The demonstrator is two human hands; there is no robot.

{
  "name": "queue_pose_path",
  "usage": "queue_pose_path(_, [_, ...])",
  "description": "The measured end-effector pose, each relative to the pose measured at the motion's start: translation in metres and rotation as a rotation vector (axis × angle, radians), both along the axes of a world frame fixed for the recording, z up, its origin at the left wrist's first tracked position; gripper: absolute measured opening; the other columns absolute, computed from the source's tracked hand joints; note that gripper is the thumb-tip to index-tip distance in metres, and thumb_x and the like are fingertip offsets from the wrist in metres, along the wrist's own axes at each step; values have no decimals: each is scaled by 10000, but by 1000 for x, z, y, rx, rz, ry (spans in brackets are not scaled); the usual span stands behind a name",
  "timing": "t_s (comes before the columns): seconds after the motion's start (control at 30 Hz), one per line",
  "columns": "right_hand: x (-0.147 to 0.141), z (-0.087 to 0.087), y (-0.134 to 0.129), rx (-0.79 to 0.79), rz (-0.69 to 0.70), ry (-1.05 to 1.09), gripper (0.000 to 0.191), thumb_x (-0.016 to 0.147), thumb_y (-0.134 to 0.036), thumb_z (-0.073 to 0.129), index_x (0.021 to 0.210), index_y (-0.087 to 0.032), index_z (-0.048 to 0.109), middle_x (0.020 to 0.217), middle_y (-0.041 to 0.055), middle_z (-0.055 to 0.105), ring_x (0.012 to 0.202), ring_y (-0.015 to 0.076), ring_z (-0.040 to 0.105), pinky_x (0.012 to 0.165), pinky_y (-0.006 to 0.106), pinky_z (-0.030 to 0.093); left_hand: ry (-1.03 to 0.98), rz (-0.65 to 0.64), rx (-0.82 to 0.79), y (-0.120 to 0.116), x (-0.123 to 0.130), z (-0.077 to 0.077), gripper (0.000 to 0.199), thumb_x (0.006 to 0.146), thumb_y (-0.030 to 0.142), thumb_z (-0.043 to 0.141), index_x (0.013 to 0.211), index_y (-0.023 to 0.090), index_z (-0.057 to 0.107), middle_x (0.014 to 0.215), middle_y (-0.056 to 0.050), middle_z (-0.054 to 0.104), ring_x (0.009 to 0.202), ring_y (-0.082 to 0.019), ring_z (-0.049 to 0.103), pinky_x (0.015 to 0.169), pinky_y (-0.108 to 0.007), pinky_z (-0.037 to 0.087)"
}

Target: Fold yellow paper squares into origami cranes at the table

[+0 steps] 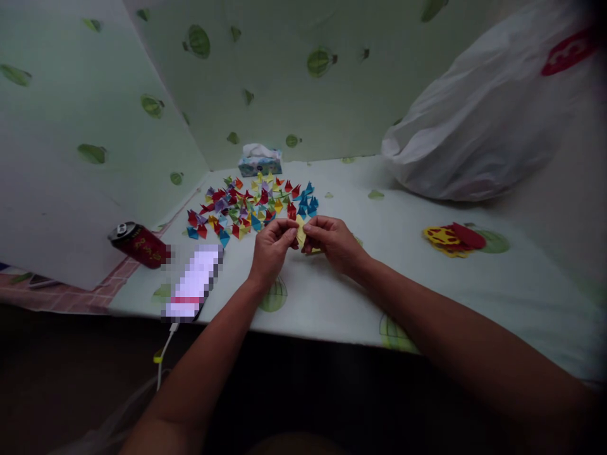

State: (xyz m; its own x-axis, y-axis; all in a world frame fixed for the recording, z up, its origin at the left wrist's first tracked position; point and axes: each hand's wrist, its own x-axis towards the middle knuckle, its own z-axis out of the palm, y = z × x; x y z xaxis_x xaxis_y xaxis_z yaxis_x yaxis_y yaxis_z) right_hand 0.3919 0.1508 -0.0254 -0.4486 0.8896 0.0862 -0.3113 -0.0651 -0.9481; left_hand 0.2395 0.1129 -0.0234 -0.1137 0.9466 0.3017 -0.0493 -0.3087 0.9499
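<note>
A small piece of folded yellow paper (301, 232) is pinched between both hands above the table, near its middle. My left hand (275, 248) grips its left side with thumb and fingers. On the right side, my right hand (332, 241) holds it between thumb and curled fingers. Just beyond the hands, many small folded paper pieces (232, 205) in red, blue, yellow, green, purple and orange lie spread on the table. Some more yellow paper shows under my right hand, partly hidden by the fingers.
A tissue box (260, 165) stands by the wall. To the left are a red can (142, 244) and a phone (195, 284) with a white cable. A white plastic bag (465, 126) and red and yellow cutouts (453, 239) are on the right.
</note>
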Motion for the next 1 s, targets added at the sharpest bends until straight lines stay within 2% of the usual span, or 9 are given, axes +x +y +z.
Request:
queue_pose_path(0.1, [0, 0, 1, -41, 31, -4, 316, 721, -423, 813, 727, -177, 614, 651, 5, 669, 526, 100, 591, 558, 248, 504, 46, 8, -8, -1, -1, 1, 123, 821, 274, 699, 880, 166, 700, 694, 11, 635, 586, -86, 570, 586, -229, 478])
queue_pose_path(0.23, [0, 0, 3, -55, 15, 9, 323, 696, -416, 828, 717, -174, 615, 642, -1, 657, 528, 96, 579, 555, 246, 506, 64, -18, 19, -2, -1, 2, 184, 839, 319, 692, 942, 169, 718, 764, -12, 674, 646, -108, 607, 648, -259, 522])
queue_pose_path(0.5, [0, 0, 2, 20, 1, 3, 365, 724, -469, 813, 774, -168, 612, 680, -5, 670, 527, 89, 600, 577, 252, 523, 7, 26, 48, -1, 2, 4, 235, 776, 277, 761, 949, 183, 632, 820, 4, 641, 673, -93, 595, 646, -232, 518])
queue_pose_path(0.73, [-5, 0, 0, 168, -66, 74, 365, 732, -360, 810, 910, -223, 523, 703, -76, 618, 543, 96, 618, 565, 253, 517, 11, 55, 26, 0, 2, 4, 217, 755, 271, 769, 886, 174, 626, 773, 6, 638, 631, -91, 590, 613, -231, 514])
queue_pose_path(1.0, [-5, 1, -1, 220, -56, 56, 222, 759, -312, 766, 867, -214, 599, 708, -39, 658, 597, 108, 616, 634, 287, 522, -38, 49, 9, 0, 1, 3, 152, 735, 255, 751, 820, 179, 651, 731, 7, 647, 651, -101, 594, 641, -248, 512])
